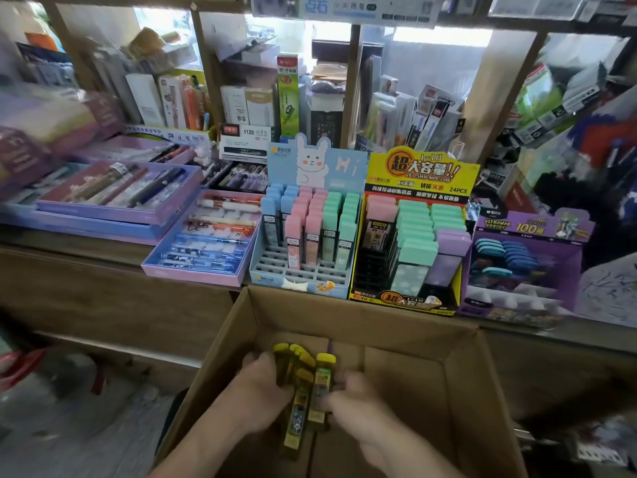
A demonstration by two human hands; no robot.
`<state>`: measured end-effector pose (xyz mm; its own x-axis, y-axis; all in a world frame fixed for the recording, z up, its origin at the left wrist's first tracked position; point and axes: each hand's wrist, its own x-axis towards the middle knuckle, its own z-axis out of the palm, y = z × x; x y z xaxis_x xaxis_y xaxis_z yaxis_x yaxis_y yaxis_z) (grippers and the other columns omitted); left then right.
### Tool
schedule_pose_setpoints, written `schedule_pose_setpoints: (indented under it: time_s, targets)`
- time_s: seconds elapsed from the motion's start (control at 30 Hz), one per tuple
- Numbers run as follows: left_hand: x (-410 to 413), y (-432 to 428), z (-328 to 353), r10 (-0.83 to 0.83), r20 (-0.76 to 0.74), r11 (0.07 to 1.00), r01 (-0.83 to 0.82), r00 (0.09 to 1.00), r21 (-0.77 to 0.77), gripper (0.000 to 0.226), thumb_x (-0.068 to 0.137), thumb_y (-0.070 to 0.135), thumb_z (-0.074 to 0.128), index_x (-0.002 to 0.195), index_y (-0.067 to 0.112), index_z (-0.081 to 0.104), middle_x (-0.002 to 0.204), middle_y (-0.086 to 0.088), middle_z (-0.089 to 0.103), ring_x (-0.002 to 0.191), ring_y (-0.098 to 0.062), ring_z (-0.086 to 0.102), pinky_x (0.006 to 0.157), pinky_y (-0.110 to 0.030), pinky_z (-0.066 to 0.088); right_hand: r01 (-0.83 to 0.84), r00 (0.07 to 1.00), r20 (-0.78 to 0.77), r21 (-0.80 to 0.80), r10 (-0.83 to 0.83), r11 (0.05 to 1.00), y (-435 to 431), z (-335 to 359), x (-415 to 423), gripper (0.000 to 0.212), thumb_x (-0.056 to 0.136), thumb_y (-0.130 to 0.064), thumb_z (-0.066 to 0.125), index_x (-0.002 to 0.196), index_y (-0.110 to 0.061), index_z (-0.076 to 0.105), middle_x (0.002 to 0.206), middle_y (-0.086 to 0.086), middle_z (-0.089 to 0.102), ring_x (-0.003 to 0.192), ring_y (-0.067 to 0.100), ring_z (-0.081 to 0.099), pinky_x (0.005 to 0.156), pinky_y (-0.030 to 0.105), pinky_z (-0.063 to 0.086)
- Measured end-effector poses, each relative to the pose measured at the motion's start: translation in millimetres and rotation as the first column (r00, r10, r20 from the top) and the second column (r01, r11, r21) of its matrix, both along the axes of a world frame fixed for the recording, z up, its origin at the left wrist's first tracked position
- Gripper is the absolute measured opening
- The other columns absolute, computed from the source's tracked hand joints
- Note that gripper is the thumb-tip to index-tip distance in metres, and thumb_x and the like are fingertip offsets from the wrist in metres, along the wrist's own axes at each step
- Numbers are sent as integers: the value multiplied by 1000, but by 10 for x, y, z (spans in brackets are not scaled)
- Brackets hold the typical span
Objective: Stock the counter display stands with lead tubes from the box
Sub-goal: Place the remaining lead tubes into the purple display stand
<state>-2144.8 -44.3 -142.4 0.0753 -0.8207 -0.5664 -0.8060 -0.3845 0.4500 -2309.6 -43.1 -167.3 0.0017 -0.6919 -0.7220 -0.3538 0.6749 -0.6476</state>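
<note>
Inside the open cardboard box (482, 391), the left hand (262, 391) and right hand (355, 405) curl their fingers round a bunch of yellow-capped lead tubes (319, 384). On the counter behind it, the blue rabbit stand (303, 288) holds upright blue, pink and green tubes with its front slots bare. Just beside it, the yellow stand (420, 167) holds pink, green and purple ones.

A lilac tray of pens (201, 236) sits at the front edge of the counter (69, 248). Toward the left end, stacked purple boxes (117, 198) also hold pens. Behind them stands a white card (244, 141) marked 1120, with a tall green carton (288, 98) beyond.
</note>
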Motion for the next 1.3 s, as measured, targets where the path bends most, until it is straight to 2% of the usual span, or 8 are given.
schedule_pose_setpoints:
  time_s: [0.23, 0.33, 0.57, 0.73, 0.9, 1.03, 1.17, 1.3]
  targets:
    - [2, 9, -41, 49, -97, 993, -38, 994, 110, 52, 74, 50, 77, 114, 25, 56, 111, 3, 60, 101, -13, 60, 90, -32, 53, 7, 1000, 19, 12, -7, 1000, 38, 38, 1, 31, 84, -11, 81, 93, -28, 57, 101, -4, 68, 92, 10, 60, 72, 27, 47]
    - [-15, 12, -41, 83, -170, 983, -53, 982, 176, 54, 67, 50, 82, 108, 28, 54, 106, 3, 64, 96, -13, 63, 79, -29, 55, 0, 1000, 0, 22, 0, 1000, 37, 58, -26, 36, 82, -7, 82, 91, -29, 55, 100, -3, 67, 92, 11, 60, 75, 28, 50]
    - [-117, 17, -61, 155, -274, 965, -87, 949, 246, 58, 71, 40, 81, 119, 22, 52, 111, 0, 64, 102, -16, 63, 78, -30, 55, 31, 999, 10, 73, -32, 997, 66, 62, -46, 39, 79, -2, 81, 108, -21, 61, 104, 2, 70, 97, 17, 63, 80, 31, 54]
    - [-170, 44, -90, 185, -307, 960, -104, 934, 261, 54, 71, 37, 78, 118, 22, 56, 113, -3, 67, 105, -20, 66, 96, -42, 57, 48, 997, 51, 115, -54, 992, 97, 38, -17, 44, 80, 4, 77, 114, -17, 59, 110, 8, 70, 105, 24, 65, 98, 43, 57]
    - [-146, 78, -97, 222, -349, 958, -137, 911, 250, 44, 69, 34, 81, 108, 23, 64, 102, 0, 73, 96, -14, 68, 80, -31, 58, 93, 988, 109, 127, -108, 987, 129, 1, 3, 39, 83, 7, 70, 113, -17, 61, 114, 13, 70, 110, 31, 64, 101, 49, 55]
    - [-77, 85, -64, 271, -486, 957, -178, 831, 231, 19, 72, 34, 89, 86, 24, 79, 83, 7, 80, 77, -4, 75, 66, -23, 57, 170, 933, 287, 178, -216, 969, 158, 93, -34, 40, 89, 14, 61, 120, -12, 64, 110, 19, 74, 105, 35, 69, 92, 46, 57]
    - [-52, 95, 27, 358, -612, 931, -224, 706, 287, 43, 66, 39, 93, 100, 15, 80, 98, -5, 81, 100, -21, 76, 96, -43, 58, 215, 859, 438, 163, -265, 963, 179, 286, -122, 28, 92, 12, 64, 109, -10, 67, 95, 16, 79, 96, 32, 73, 74, 45, 59]
    - [-127, 111, 124, 452, -701, 892, -295, 552, 343, 72, 66, 36, 94, 126, 11, 64, 107, -13, 79, 100, -30, 77, 93, -49, 60, 246, 806, 536, 79, -249, 966, 195, 399, -205, 21, 94, 7, 65, 98, -13, 70, 97, 13, 80, 94, 28, 76, 82, 46, 60]
